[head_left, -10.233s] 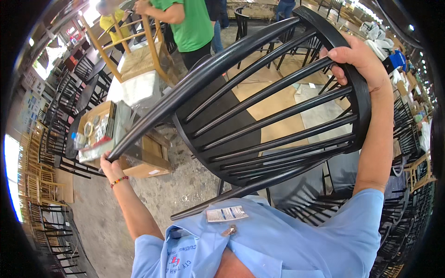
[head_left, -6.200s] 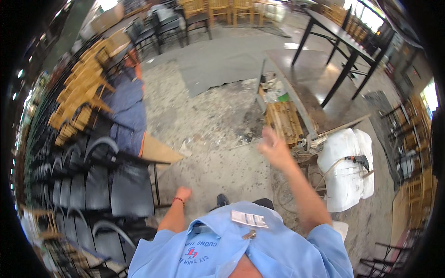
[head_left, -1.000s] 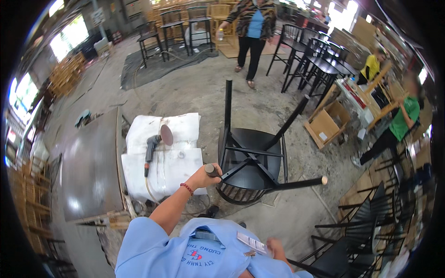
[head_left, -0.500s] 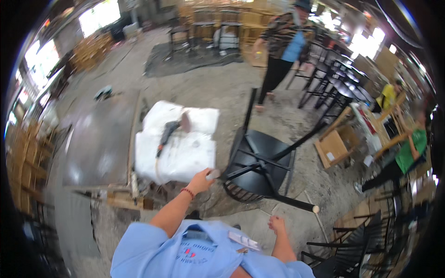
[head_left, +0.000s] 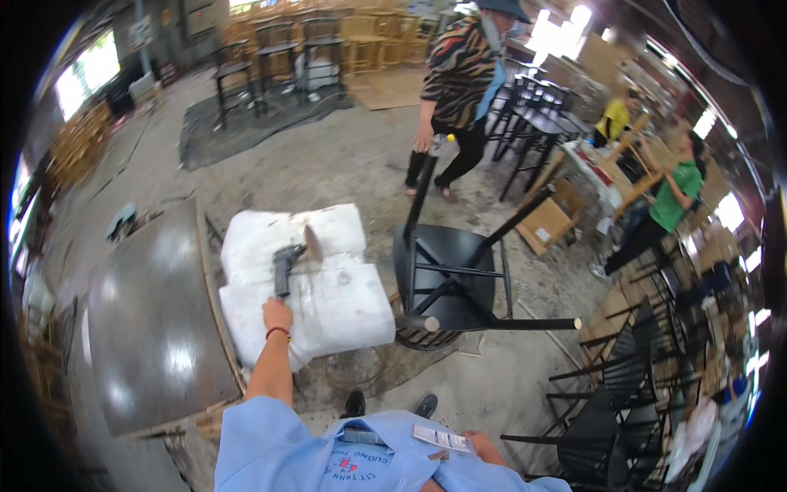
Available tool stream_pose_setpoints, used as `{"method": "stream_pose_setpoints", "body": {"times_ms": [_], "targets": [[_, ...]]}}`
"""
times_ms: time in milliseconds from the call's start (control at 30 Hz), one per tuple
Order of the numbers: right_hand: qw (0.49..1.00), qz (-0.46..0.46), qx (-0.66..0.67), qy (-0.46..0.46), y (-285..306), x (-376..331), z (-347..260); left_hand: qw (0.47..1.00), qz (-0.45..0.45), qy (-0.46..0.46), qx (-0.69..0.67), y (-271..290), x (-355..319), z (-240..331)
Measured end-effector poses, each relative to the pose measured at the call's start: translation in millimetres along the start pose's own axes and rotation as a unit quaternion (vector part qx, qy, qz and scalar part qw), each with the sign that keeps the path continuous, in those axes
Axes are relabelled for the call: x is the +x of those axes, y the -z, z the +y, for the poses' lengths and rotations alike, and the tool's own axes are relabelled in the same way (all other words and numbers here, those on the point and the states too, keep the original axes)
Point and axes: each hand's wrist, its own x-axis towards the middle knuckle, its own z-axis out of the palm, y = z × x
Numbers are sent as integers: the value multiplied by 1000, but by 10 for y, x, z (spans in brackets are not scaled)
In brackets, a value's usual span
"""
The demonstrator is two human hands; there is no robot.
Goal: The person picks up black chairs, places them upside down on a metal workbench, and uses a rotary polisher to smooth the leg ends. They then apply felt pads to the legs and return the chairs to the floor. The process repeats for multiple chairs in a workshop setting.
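My left hand (head_left: pixel 278 315) is closed at the rear end of a dark hand-held disc sander (head_left: pixel 285 266), whose round brown disc (head_left: pixel 313 243) stands up on edge. The sander lies on a white wrapped pad (head_left: pixel 348 295). To the right of the pad, a black chair (head_left: pixel 455 246) is upside down, its legs sticking up and their end faces pale. My right hand (head_left: pixel 482 447) is low beside my body, partly covered by my blue shirt; its fingers do not show clearly.
A person in a patterned shirt (head_left: pixel 459 74) stands behind the chair, a hand by its far leg. A brown board-topped table (head_left: pixel 164 320) is at left. Black chairs (head_left: pixel 607 410) crowd the right; two people work farther off near a cardboard box (head_left: pixel 548 225).
My left hand has left the chair leg and moved left to the sander's rear end. My right hand has drawn in toward my body. The person in the patterned shirt has come closer to the chair.
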Motion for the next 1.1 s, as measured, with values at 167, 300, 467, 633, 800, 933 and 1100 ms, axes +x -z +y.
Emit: {"method": "stream_pose_setpoints", "body": {"times_ms": [167,300,467,633,800,933,1100], "targets": [[970,102,222,-14,125,-65,-152,928,-287,74,-226,172,300,181],[981,25,190,44,303,-190,-615,704,-307,214,-604,332,319,346],[899,216,-109,365,890,-307,-1454,592,-247,91,-762,266,-177,885],[840,27,63,538,706,-1179,-3007,672,-266,-58,-689,984,-934,1169],[786,3,154,598,368,-1772,-3736,735,-204,-250,-596,1486,-2157,1733],[692,-23,275,667,340,-2008,-3795,779,-141,-375,-482,1267,-2807,1862],[729,144,293,602,605,-2048,-3432,709,-148,-505,-470,816,-3279,1836]]}}
